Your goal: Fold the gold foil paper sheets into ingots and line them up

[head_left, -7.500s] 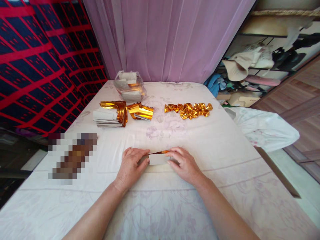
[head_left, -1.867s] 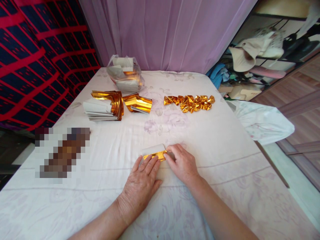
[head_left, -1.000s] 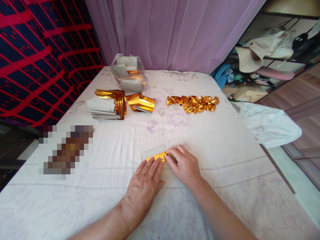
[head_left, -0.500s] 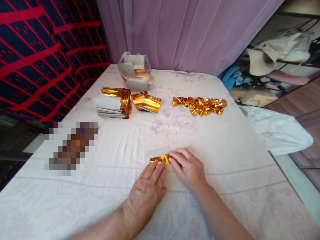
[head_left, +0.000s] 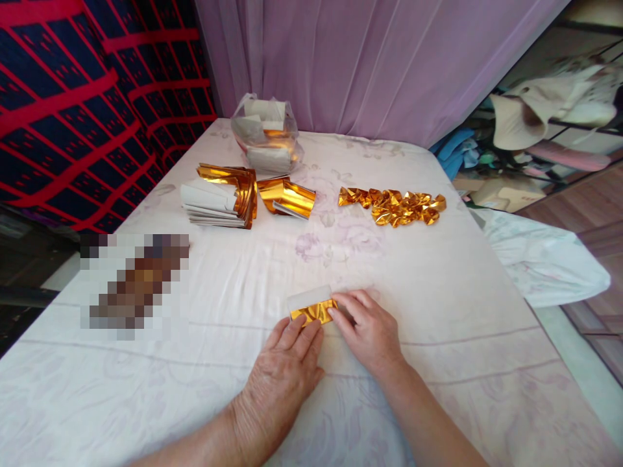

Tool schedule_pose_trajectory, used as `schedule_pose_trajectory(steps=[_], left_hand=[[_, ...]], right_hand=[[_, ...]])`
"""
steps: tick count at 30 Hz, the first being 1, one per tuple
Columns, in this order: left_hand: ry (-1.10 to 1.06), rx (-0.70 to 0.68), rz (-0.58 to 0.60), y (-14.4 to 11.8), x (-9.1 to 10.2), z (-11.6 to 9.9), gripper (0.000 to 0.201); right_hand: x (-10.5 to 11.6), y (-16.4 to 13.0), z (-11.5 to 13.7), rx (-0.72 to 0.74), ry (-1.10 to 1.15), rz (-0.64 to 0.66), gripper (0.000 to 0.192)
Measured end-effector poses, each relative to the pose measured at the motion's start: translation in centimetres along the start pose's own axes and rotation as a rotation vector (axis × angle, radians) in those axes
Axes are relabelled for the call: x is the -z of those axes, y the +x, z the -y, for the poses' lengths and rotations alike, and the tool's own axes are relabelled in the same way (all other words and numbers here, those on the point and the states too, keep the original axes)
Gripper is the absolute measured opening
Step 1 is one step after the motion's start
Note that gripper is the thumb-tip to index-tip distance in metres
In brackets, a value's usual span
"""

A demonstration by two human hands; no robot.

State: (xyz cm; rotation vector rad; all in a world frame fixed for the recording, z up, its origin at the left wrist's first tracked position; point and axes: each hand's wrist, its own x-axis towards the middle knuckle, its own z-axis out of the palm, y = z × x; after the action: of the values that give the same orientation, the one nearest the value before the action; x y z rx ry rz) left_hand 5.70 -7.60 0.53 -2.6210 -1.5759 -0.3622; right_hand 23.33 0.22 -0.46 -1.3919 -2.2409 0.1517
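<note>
A fold is being pressed into the gold foil paper (head_left: 311,310), which lies flat on the table (head_left: 438,285) near the front edge. The left hand (head_left: 285,373), fingers spread, pins its near edge; the right hand (head_left: 370,331) pinches its right end. Judging by this, the next move calls for creasing firmly without tearing the foil.

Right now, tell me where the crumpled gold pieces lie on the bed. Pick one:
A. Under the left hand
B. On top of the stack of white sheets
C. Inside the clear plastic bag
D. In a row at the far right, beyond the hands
D: the crumpled gold pieces lie in a loose row on the bedsheet, far right, beyond both hands and apart from the clear plastic bag and the stack of white sheets.
</note>
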Motion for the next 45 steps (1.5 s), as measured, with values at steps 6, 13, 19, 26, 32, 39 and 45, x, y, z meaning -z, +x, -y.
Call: schedule_pose_trajectory(steps=[6,13,19,26,32,39,45], left_hand=[[-0.028,0.016,0.007,0.3,0.2,0.3,0.032],[-0.135,-0.064,-0.025,0.5,-0.3,2.9,0.033],[-0.16,0.016,-0.091,1.3,-0.6,5.2,0.03],[-0.329,0.124,-0.069,2.3,-0.1,6.5,0.039],[-0.402,0.2,-0.095,2.8,-0.3,6.7,0.033],[-0.367,0.23,-0.058,3.1,-0.8,6.6,0.028],[-0.39,0.203,-0.007,2.9,-0.8,6.9,0.033]], right_hand=[[-0.1,0.1,0.1,-0.021,-0.003,-0.016,0.02],[0.0,0.0,0.2,-0.032,-0.007,0.006,0.017],[0.0,-0.3,0.4,-0.028,-0.002,-0.006,0.016],[-0.1,-0.4,0.3,0.0,0.029,0.013,0.017],[-0.1,-0.3,0.4,0.012,0.012,0.028,0.014],[-0.1,-0.1,0.4,-0.008,0.016,0.044,0.013],[-0.1,0.1,0.5,-0.035,0.002,0.07,0.016]])
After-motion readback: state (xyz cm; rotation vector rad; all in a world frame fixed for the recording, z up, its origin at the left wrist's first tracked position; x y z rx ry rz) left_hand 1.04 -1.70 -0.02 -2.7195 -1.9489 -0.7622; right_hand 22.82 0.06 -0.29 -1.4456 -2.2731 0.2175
